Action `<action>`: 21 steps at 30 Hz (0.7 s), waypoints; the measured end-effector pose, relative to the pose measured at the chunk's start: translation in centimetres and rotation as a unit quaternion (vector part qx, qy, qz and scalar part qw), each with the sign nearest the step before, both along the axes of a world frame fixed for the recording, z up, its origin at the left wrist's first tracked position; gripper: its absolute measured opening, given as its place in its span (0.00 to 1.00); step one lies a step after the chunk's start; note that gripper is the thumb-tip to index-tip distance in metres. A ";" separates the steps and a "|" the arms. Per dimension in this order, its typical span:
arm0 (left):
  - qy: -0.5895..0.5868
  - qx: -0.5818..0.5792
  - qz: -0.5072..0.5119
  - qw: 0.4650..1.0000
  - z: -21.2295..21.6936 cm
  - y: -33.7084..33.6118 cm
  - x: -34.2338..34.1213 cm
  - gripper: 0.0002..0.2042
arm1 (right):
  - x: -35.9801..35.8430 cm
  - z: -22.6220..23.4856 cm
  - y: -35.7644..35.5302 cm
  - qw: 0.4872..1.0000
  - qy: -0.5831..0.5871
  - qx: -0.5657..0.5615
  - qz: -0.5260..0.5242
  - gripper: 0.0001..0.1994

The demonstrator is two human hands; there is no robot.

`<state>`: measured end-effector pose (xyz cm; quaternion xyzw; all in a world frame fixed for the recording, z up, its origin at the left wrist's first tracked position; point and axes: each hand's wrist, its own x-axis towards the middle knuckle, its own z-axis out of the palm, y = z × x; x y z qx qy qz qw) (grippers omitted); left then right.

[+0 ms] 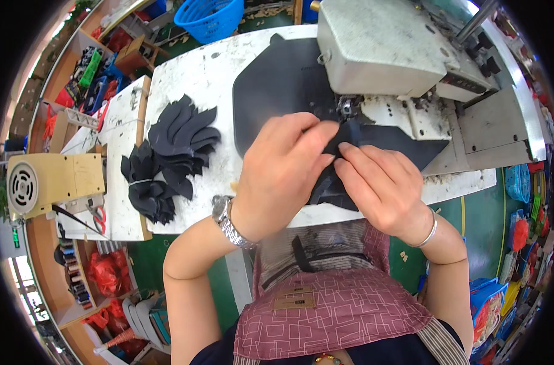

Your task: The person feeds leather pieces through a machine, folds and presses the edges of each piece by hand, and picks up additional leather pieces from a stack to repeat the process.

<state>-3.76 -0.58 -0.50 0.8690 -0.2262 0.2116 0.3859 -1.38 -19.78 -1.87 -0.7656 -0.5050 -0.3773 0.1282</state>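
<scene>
My left hand, with a metal watch at its wrist, is closed in a pinch on a black flat piece, perhaps fabric or leather. Opposite it, my right hand has its fingers bent together on the same piece, their tips close to those of my left. Both are just in front of the needle area of a pale sewing machine. A pointed end of black material sticks out beyond my right fingers. Behind my left hand lies a dark plate with cut corners. My fingers cover most of the held edge.
On the white worktable, stacks of black cut pieces fan out left of my hands, with a tied bundle beside them. Further left are a cream machine and red-handled scissors. A blue basket stands beyond the table.
</scene>
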 end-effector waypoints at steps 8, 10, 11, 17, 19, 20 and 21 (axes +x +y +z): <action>-0.078 0.152 -0.011 0.985 -0.5 0.2 1.1 0.14 | 1.3 0.6 -0.6 0.983 0.182 -0.007 -0.003 0.14; -0.071 0.160 -0.025 0.984 -0.4 0.4 1.5 0.15 | 1.5 0.5 -0.5 0.984 0.180 -0.004 -0.006 0.15; -0.075 0.176 -0.033 0.981 -0.3 0.5 2.0 0.16 | 1.6 0.5 -0.5 0.984 0.179 -0.004 -0.008 0.15; -0.072 0.204 -0.060 0.975 0.2 1.0 3.8 0.17 | 2.1 0.8 -0.1 0.983 0.184 -0.010 -0.024 0.16; -0.073 0.194 -0.067 0.976 0.3 1.0 3.9 0.17 | 2.0 1.0 -0.2 0.983 0.183 -0.019 -0.029 0.17; -0.075 0.207 -0.070 0.973 0.2 1.0 3.9 0.17 | 2.0 0.9 -0.2 0.983 0.182 -0.019 -0.029 0.17; -0.077 0.219 -0.074 0.970 0.2 1.1 3.9 0.17 | 2.0 0.8 -0.2 0.985 0.167 -0.021 -0.024 0.17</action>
